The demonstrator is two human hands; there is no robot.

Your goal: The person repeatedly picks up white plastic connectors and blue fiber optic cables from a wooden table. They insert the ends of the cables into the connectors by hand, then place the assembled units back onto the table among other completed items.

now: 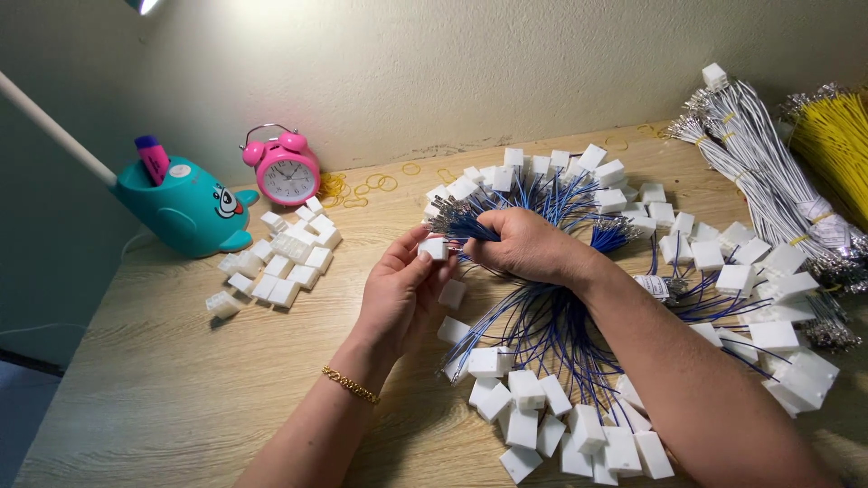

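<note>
The left hand (398, 294) pinches a small white plastic block (435, 248). The right hand (524, 246) squeezes a bunch of thin blue wires (466, 221). At nine o'clock the wooden tabletop (181, 380) lies bare.

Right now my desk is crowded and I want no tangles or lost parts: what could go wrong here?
The right hand grips a bundle of thin blue wires fanned over finished pieces; pulling could snag them. The left hand pinches one small white plastic connector block, easy to drop among loose white blocks. The yellow rubber bands might catch wire ends.
</note>
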